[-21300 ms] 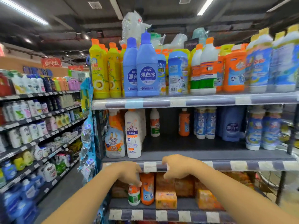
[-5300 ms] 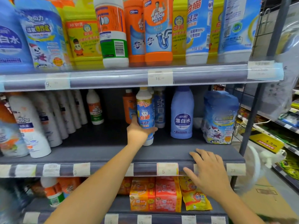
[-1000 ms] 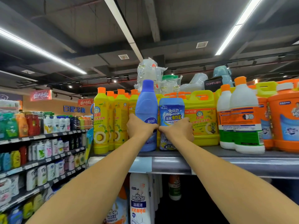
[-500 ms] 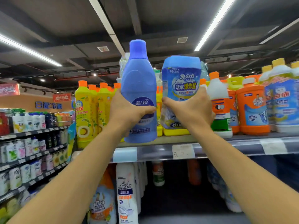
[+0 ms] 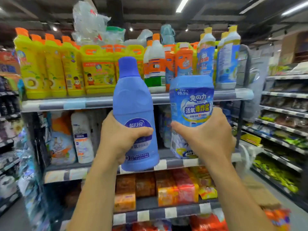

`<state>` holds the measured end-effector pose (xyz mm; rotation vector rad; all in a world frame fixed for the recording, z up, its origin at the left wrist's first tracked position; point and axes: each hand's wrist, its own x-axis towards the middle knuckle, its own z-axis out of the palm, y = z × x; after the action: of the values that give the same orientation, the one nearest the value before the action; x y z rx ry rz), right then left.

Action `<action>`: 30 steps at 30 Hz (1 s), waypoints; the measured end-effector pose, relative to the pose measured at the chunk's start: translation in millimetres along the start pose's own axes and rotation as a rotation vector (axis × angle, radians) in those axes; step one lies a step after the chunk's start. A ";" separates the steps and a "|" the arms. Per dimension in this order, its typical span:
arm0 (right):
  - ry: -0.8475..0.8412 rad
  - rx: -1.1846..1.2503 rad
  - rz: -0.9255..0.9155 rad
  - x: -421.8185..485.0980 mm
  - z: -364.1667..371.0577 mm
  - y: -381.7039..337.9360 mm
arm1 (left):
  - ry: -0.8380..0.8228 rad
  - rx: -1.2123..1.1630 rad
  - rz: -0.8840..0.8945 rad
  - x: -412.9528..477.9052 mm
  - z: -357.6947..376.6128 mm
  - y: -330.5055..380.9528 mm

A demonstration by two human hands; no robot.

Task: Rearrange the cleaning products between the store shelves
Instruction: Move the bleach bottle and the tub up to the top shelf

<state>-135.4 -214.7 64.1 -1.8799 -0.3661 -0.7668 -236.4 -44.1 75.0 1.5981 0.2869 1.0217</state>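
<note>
holding one product each, the hands are apart and clamped. the left hand (image 5: 120, 139) wraps the lower body of a blue bottle (image 5: 133, 97), and the right hand (image 5: 208, 135) grips the lower half of a blue tub (image 5: 191, 100). both products hang upright in the air before the shelves, between the top shelf (image 5: 66, 104) and the middle shelf (image 5: 176, 161), touching neither. both grips sit low, so the tall bottle could probably tip or slip if swung fast. setting two down at once risks knocking the white bottle (image 5: 82, 137) on the middle shelf. the bottle's round label reads 蓝月亮. the tub reads 99.9%, 兔の力 and 活氧爆炸盐. smaller print is too blurred to read.
</note>
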 end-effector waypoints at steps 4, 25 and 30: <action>-0.001 -0.073 0.045 -20.0 -49.1 39.5 | -0.029 0.016 -0.046 -58.4 42.9 -10.6; -0.147 -0.197 0.240 -66.9 -138.4 139.5 | -0.133 0.166 -0.271 -164.4 124.3 -52.1; -0.150 -0.222 0.271 -47.4 -112.2 158.8 | -0.164 0.130 -0.342 -128.0 131.2 -84.7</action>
<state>-119.5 -379.1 -48.9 -2.1484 -0.1167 -0.5003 -187.1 -191.9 -53.4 1.6677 0.5024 0.6168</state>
